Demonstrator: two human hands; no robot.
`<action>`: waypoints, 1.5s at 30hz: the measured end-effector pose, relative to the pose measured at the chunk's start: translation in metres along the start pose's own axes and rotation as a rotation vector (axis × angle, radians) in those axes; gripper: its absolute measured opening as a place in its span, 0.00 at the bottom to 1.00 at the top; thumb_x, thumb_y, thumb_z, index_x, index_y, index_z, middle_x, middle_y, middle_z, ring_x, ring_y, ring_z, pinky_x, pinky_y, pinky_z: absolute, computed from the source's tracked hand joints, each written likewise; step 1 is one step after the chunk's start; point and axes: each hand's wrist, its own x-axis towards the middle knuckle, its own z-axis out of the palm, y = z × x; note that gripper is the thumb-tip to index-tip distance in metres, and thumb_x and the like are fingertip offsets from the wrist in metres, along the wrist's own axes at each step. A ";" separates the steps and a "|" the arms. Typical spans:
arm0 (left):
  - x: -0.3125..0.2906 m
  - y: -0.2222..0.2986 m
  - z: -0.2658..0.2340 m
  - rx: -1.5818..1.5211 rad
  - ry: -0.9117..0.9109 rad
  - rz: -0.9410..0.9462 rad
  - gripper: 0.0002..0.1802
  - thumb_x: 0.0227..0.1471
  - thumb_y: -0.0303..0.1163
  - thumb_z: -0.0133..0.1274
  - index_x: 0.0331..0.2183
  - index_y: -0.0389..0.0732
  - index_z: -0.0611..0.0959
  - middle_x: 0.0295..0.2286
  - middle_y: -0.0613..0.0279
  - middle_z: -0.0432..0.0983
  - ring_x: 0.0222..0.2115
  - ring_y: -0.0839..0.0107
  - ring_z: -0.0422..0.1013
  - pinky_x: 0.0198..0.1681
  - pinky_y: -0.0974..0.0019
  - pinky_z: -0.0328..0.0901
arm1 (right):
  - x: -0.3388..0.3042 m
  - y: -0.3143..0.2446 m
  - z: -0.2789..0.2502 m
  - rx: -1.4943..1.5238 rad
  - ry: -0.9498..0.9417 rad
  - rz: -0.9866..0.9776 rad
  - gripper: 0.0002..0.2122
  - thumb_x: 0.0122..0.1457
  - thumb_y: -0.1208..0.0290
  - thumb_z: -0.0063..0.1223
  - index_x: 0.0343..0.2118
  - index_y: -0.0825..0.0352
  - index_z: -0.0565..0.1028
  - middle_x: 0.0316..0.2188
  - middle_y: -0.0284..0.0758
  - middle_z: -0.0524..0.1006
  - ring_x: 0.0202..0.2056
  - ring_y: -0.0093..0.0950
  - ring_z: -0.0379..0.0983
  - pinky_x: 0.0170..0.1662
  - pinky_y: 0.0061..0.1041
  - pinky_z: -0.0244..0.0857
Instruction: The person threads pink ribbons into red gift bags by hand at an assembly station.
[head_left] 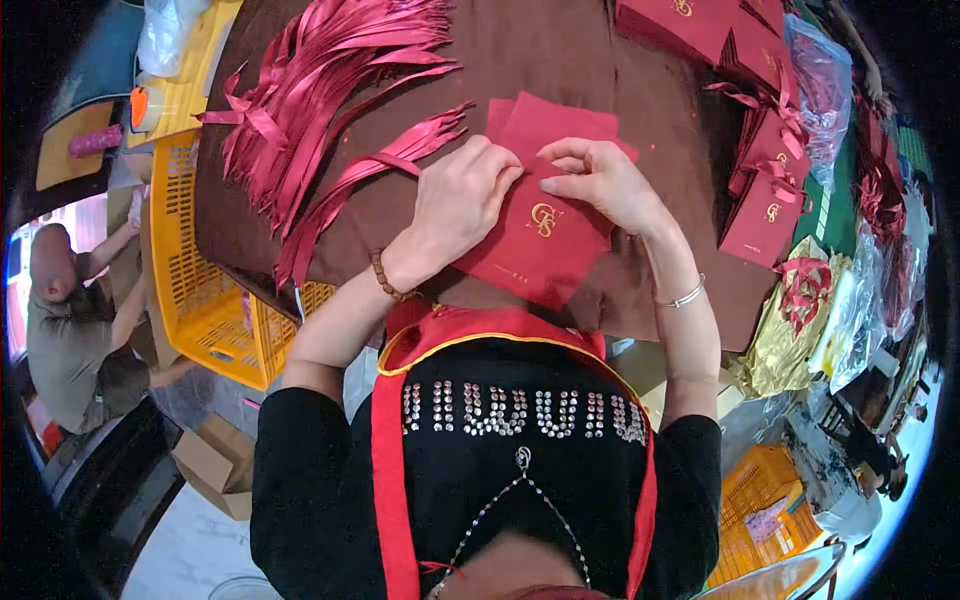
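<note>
A flat red pouch (540,245) with gold lettering lies on the brown-covered table in front of me, over other red pieces (565,115) of the same kind. My left hand (462,200) is closed in a pinch at the pouch's upper part; whatever is between its fingertips is too small to make out. Close by on the right, my right hand (605,185) has curled fingers, with thumb and forefinger apart over the same pouch. Beside my left hand, a few loose red satin ribbons (375,165) lie next to a large bundle of ribbons (310,100).
Stacked red pouches (690,25) fill the far right, and several with ribbon bows (765,215) lean at the table's right edge. Yellow crates (190,250) stand at the left. A person (75,320) sits farther left. Clear plastic bags (820,90) lie at the right.
</note>
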 end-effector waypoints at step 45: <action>0.052 -0.015 -0.034 -0.421 -1.093 0.171 0.06 0.45 0.29 0.53 0.30 0.39 0.80 0.30 0.62 0.70 0.39 0.64 0.64 0.45 0.63 0.57 | -0.051 -0.020 0.049 -0.360 0.086 -0.231 0.08 0.48 0.77 0.55 0.33 0.70 0.72 0.27 0.40 0.75 0.30 0.33 0.73 0.35 0.26 0.66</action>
